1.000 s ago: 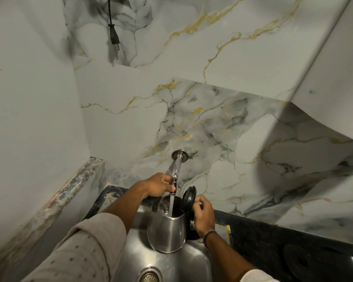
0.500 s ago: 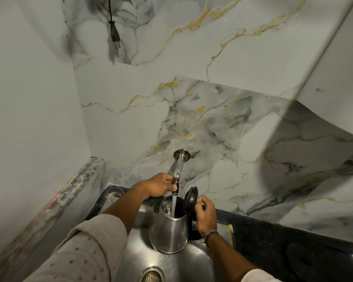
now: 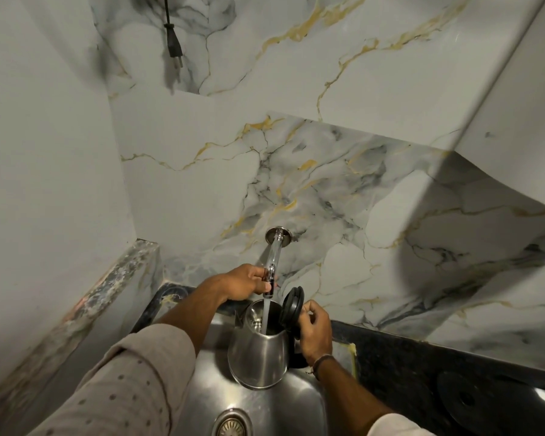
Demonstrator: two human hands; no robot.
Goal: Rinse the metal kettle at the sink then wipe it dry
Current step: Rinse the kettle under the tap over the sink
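Note:
The metal kettle [image 3: 258,357] is held upright over the steel sink [image 3: 299,401], its black lid [image 3: 291,306] flipped open to the right. My right hand [image 3: 315,333] grips the kettle's black handle on its right side. A chrome tap [image 3: 272,256] juts from the marble wall, and a stream of water falls from it into the kettle's mouth. My left hand [image 3: 244,283] is closed around the tap's end, just above the kettle.
The sink drain [image 3: 232,424] lies below the kettle. A black countertop [image 3: 422,372] runs to the right and carries the kettle's round black base [image 3: 471,399]. A black power plug [image 3: 174,47] hangs on the wall at the upper left. A speckled stone ledge [image 3: 114,287] borders the left.
The kettle has stayed under the tap, and the water stream into it looks fuller now than half a second ago. Both hands keep their holds.

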